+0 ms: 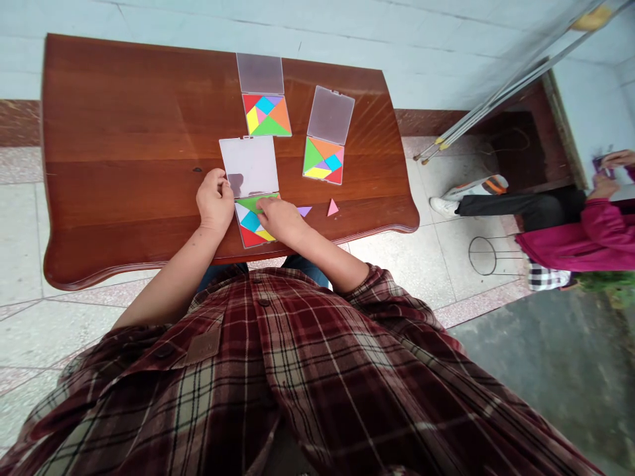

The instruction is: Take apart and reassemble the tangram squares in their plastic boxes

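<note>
A tangram box (241,228) lies open before me, its clear lid (253,165) folded back. In its tray show a green triangle (251,203), a blue square (251,221), a red triangle (252,238) and part of a yellow piece (266,235). My right hand (284,221) covers the tray's right side, its bent fingertips together on the green triangle; anything pinched there is hidden. My left hand (215,201) rests at the lid's left edge with curled fingers and no visible object in them. Right of my right hand lie a purple piece (305,211) and a pink triangle (333,208).
Two more open tangram boxes with filled trays, one at the back (268,125) and one to the right (322,162), lie on the brown wooden table (124,152). Crutches (476,109) lean by the wall. At the far right sits another person (585,225) in a magenta top.
</note>
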Demonstrator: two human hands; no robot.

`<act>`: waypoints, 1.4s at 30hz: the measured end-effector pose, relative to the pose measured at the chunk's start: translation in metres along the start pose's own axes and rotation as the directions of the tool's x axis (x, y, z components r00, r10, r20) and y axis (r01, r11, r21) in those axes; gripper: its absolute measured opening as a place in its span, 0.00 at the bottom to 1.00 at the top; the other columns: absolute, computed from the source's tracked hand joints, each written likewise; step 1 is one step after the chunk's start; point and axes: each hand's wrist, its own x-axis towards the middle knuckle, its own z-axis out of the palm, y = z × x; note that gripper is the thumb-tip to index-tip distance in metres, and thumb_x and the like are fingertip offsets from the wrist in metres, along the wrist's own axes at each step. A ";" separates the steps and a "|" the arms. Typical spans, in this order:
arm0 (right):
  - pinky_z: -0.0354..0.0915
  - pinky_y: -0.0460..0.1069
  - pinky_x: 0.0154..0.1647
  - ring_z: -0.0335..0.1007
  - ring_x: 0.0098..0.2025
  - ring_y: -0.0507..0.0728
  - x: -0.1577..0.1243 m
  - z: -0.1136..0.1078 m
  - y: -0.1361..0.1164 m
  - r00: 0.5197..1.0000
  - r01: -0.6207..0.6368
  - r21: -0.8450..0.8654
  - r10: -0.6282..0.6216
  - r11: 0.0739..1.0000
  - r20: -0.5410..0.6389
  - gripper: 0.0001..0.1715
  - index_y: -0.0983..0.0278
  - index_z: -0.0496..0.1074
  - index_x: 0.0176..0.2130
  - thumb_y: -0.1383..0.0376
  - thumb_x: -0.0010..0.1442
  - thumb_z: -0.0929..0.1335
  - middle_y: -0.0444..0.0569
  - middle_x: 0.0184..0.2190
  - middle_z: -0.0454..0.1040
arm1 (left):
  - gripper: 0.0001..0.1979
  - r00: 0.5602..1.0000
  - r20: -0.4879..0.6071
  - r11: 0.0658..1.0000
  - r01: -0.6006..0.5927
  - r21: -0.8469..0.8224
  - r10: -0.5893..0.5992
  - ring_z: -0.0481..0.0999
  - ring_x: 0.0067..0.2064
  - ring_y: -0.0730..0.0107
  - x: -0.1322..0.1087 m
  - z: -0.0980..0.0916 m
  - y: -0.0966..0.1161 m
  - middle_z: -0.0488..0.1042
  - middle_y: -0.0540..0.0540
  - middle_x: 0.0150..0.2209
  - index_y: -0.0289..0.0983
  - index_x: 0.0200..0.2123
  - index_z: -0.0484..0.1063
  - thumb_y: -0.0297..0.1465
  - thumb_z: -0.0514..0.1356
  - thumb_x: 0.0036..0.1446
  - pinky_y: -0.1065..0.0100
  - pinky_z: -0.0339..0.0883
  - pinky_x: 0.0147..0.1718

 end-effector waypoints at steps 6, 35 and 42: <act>0.65 0.50 0.42 0.72 0.47 0.59 0.001 0.008 0.003 0.997 0.073 0.022 -0.074 0.997 0.027 0.19 0.63 0.72 0.50 0.69 0.65 0.59 0.53 0.48 0.74 | 0.06 1.000 0.007 1.000 0.003 0.012 -0.003 0.76 0.37 0.71 0.000 -0.001 0.001 0.72 0.51 0.32 0.38 0.39 0.68 0.31 0.56 0.58 0.63 0.69 0.50; 0.64 0.50 0.53 0.69 0.54 0.56 0.002 -0.002 0.015 0.999 0.042 0.112 -0.044 0.993 0.015 0.27 0.60 0.66 0.60 0.72 0.64 0.58 0.50 0.55 0.72 | 0.04 1.000 -0.001 1.000 0.013 0.020 -0.013 0.76 0.35 0.71 -0.001 -0.002 0.005 0.72 0.51 0.30 0.39 0.38 0.68 0.30 0.56 0.58 0.62 0.70 0.47; 0.63 0.48 0.51 0.69 0.51 0.55 -0.003 -0.001 0.023 0.996 0.081 0.149 -0.084 0.985 0.019 0.24 0.60 0.71 0.55 0.72 0.65 0.58 0.49 0.51 0.73 | 0.06 1.000 -0.008 1.000 0.008 0.009 -0.007 0.76 0.35 0.71 -0.001 -0.001 0.003 0.72 0.51 0.30 0.39 0.38 0.68 0.33 0.57 0.59 0.63 0.71 0.47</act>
